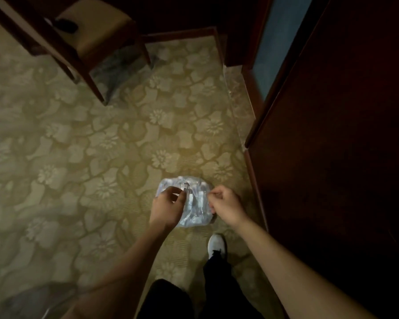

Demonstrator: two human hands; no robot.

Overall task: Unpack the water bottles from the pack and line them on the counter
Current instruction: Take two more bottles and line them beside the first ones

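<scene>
Pack (195, 203): lay on patterned carpet (78, 146)
Left hand (167, 209): pinched its plastic wrap
Right hand (224, 207): pinched wrap too

The pack (194, 203) sits on the carpet (78, 146), just ahead of the person's shoe (216, 245); the left hand (168, 209) lies on its left side, the right hand (224, 206) on its right; a chair (83, 38) stands well beyond, to the left; a cabinet (332, 157) runs along the right.
</scene>
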